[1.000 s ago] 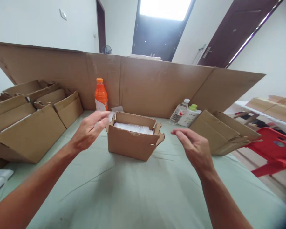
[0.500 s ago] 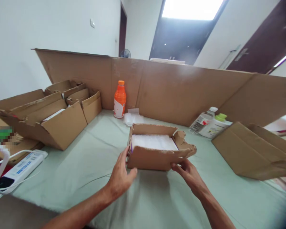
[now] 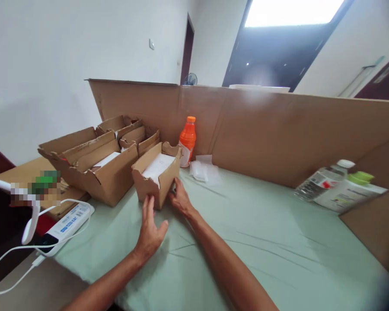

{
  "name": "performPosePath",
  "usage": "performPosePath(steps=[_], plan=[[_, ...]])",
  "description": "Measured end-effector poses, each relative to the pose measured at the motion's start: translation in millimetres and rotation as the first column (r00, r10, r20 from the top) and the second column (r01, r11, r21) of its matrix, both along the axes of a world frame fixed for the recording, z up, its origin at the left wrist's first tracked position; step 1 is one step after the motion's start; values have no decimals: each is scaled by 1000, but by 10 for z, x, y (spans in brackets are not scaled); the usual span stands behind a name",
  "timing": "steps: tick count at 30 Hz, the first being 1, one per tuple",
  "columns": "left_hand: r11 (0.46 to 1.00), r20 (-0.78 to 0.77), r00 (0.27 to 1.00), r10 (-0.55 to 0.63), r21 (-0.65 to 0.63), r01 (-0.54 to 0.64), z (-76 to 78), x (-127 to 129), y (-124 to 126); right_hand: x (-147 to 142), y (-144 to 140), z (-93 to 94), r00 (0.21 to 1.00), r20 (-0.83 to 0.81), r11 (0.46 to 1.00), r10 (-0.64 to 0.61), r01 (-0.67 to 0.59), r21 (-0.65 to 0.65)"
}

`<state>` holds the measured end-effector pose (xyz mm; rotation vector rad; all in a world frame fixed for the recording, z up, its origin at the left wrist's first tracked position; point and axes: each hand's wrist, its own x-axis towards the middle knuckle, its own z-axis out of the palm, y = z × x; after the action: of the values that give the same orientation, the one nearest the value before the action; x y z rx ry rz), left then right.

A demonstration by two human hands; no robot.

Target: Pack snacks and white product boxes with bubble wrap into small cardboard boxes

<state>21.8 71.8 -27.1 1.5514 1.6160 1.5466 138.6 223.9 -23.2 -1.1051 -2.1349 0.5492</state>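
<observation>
A small open cardboard box (image 3: 167, 183) with a white, plastic-looking packet (image 3: 158, 166) inside stands on the green cloth, close beside a row of similar boxes. Against its near end lie the straight fingers of my left hand (image 3: 151, 231), the thumb held apart. My right hand (image 3: 182, 199) grips the lower right side, fingers bent along the cardboard; its fingertips are partly hidden. Left of it, several open cardboard boxes (image 3: 116, 185) stand together, one with a white item (image 3: 106, 160) in it. An orange bottle (image 3: 188, 140) is just behind the held box.
Folded clear plastic (image 3: 201, 170) lies by the bottle. A tall cardboard panel (image 3: 262, 138) runs along the back. At right are a tilted clear bottle (image 3: 322, 181), a white green-capped container (image 3: 346, 194) and a brown box (image 3: 372, 229). A white power strip (image 3: 65, 226) with cables lies left.
The box has moved left to the row of boxes and turned so its short end faces me. Both hands moved with it. My view has swung left.
</observation>
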Motion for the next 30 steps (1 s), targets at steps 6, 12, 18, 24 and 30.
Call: performPosePath(steps=[6,12,18,24,30], plan=[[999,-7,999,36,-1,-36,-110,-88,1003,-235,110,-133,986,164,999,8,0,-53],[995,-32,995,93,-28,-94,-154,-355,1693,-330,251,-98,970,240,998,-32,43,-38],[987,-90,985,146,-56,-152,-312,-503,1823,-321,235,-150,955,296,1000,-27,29,-1],[975,-155,970,188,-90,-203,-209,-514,1750,-367,156,-23,926,376,999,-30,10,53],[987,-216,976,-5,-156,-30,-12,-425,1385,-270,-333,16,868,495,989,-38,-38,143]])
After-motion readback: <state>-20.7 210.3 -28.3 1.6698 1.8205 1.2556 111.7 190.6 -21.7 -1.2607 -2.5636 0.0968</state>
